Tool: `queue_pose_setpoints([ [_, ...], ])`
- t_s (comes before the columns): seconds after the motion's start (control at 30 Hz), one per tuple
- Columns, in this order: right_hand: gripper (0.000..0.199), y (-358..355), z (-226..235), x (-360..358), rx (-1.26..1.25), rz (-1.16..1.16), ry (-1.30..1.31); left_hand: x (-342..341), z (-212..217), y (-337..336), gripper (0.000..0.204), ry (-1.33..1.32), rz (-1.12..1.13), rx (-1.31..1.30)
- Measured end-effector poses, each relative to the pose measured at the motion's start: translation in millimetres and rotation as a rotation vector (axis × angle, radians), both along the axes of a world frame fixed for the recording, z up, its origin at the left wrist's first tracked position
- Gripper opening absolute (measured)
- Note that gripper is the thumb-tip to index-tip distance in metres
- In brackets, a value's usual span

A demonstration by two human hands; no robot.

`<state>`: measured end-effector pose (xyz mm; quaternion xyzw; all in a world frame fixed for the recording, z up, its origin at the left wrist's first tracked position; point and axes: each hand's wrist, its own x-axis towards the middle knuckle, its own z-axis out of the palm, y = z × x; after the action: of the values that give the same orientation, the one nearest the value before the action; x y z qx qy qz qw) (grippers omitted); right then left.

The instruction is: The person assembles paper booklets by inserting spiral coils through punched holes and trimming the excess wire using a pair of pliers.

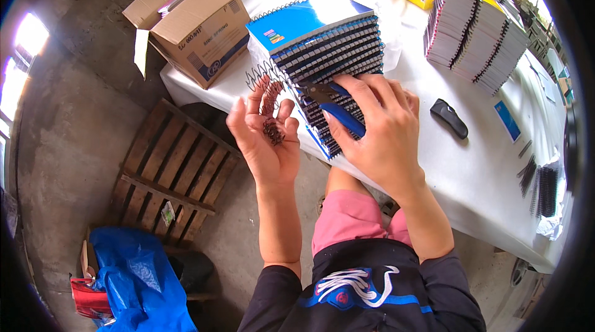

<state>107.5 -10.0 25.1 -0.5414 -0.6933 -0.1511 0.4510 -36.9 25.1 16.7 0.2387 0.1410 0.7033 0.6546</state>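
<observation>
A stack of blue-covered notebooks [304, 20] with dark spiral bindings stands at the table's near edge. Loose dark coil wire pieces [271, 131] lie in the palm of my left hand [271, 158], whose fingers curl loosely around them. More spiral wire [265, 75] sticks out from the stack's left side, just above those fingertips. In my right hand [387, 127] is a pair of blue-handled cutting pliers [342, 119], its jaws pointing left toward the bindings. That hand covers part of the stack's front.
An open cardboard box [201, 34] sits on the table's left corner. Taller notebook stacks [474, 31] stand at the right. A black handheld object [449, 119], a blue card [507, 121] and several black coils [546, 190] lie on the white tablecloth [421, 99]. A wooden pallet [170, 171] is at lower left.
</observation>
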Motion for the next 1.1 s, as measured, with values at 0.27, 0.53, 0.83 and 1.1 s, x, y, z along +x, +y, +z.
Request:
queue_pose_setpoints([
  [0.27,0.040,0,7,-9,-0.025,-0.049,-0.081,1,-11,4,0.014,0.417,0.288,0.239],
  [0.53,0.039,3,1,1,-0.352,0.100,0.132,5,-9,5,0.019,0.538,0.424,0.246],
  [0.83,0.047,3,9,1,0.012,-0.027,-0.042,5,-10,-1,0.020,0.591,0.452,0.263],
  [1.1,0.039,10,3,-6,-0.064,0.035,0.021,6,-11,-2,0.022,0.620,0.427,0.270],
])
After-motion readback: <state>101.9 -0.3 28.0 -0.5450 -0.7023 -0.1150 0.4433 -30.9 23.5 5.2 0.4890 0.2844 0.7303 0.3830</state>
